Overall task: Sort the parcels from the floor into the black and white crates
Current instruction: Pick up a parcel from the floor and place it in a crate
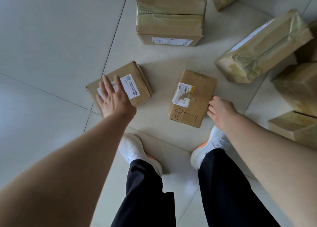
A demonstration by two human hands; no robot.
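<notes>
Parcels: brown cartons scattered on a pale tiled floor (42, 38).
Left parcel (120, 86): flat on the floor, white label up.
Left hand (114, 98): fingers spread wide, over the left parcel's label; contact not clear.
Middle parcel (193, 98): flat on the floor, torn label, pen marks on top.
Right hand (220, 111): fingers curled against the middle parcel's right edge; full grip not clear.
Big parcel (169, 17): farther off, taped.
Taped parcels (264, 46): piled at right.
Shoes (135, 151): white, planted just behind the two near parcels.

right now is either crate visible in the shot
No, only cardboard parcels such as the marked box lie on the tiled floor; no crate shows.
</notes>
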